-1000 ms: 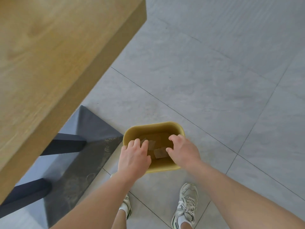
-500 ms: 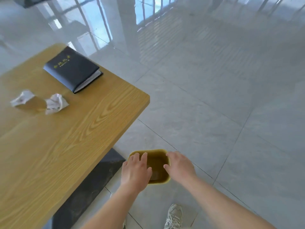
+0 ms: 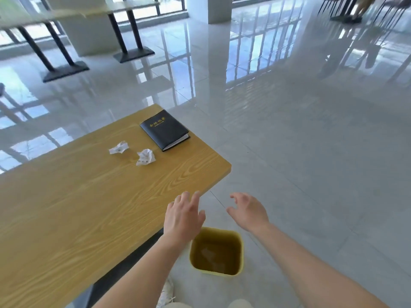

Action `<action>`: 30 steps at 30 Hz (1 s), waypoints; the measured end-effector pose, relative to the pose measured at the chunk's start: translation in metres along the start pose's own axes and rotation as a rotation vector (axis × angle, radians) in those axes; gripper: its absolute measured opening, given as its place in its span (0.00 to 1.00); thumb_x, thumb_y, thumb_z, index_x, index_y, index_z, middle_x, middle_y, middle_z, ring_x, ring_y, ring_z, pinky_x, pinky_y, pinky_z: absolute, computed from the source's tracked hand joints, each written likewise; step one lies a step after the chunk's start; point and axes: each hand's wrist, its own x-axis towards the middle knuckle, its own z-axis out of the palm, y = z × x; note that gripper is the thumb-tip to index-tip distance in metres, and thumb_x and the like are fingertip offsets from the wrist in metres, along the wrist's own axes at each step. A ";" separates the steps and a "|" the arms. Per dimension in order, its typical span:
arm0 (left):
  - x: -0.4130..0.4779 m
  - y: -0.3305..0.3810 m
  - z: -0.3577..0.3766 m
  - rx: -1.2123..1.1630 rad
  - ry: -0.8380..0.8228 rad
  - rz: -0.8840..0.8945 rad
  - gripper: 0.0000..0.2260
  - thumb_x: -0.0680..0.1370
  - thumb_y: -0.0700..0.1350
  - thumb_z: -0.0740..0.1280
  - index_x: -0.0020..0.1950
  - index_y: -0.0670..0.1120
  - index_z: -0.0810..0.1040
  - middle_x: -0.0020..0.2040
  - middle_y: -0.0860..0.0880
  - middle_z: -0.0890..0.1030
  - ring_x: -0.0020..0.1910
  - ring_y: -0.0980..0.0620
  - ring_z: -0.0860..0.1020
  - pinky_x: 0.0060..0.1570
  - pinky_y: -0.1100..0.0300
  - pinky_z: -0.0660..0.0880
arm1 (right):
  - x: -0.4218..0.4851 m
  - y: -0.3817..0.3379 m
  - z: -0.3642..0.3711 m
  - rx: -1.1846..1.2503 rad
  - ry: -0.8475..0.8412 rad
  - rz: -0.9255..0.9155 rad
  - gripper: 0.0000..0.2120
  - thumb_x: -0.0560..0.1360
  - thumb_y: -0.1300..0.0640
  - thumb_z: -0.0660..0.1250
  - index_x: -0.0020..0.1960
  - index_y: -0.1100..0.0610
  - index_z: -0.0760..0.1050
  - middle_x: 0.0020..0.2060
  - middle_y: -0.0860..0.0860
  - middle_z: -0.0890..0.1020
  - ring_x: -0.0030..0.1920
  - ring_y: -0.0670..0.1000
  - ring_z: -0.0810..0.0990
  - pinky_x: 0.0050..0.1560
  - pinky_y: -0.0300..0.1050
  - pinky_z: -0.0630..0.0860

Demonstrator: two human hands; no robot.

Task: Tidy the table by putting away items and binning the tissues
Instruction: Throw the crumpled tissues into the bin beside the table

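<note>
Two crumpled white tissues lie on the wooden table (image 3: 77, 207): one (image 3: 119, 148) further left, the other (image 3: 146, 157) closer to a black book (image 3: 164, 129) with gold lettering near the table's far corner. A yellow bin (image 3: 240, 242) stands on the floor beside the table's near edge, with some flat scraps inside. My left hand (image 3: 183, 215) hovers over the table edge above the bin, fingers spread and holding nothing. My right hand (image 3: 248, 211) is raised beside it over the floor, also open and holding nothing.
Shiny grey tiled floor (image 3: 311, 152) stretches to the right and ahead. Other tables with black pedestal legs (image 3: 64, 68) stand at the back left, a white pillar (image 3: 209, 8) behind. My shoe (image 3: 165, 293) shows by the bin.
Both hands have lifted off the bin's rim and risen up toward the table. The view has tilted upward, bringing the tissues, the book and the far room into sight.
</note>
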 end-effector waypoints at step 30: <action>0.127 -0.295 -0.101 -0.014 0.073 -0.192 0.21 0.77 0.52 0.64 0.69 0.50 0.68 0.59 0.50 0.76 0.56 0.49 0.75 0.53 0.55 0.74 | 0.178 -0.293 0.066 -0.128 -0.042 -0.279 0.13 0.78 0.53 0.68 0.62 0.53 0.74 0.55 0.51 0.77 0.57 0.53 0.76 0.48 0.44 0.72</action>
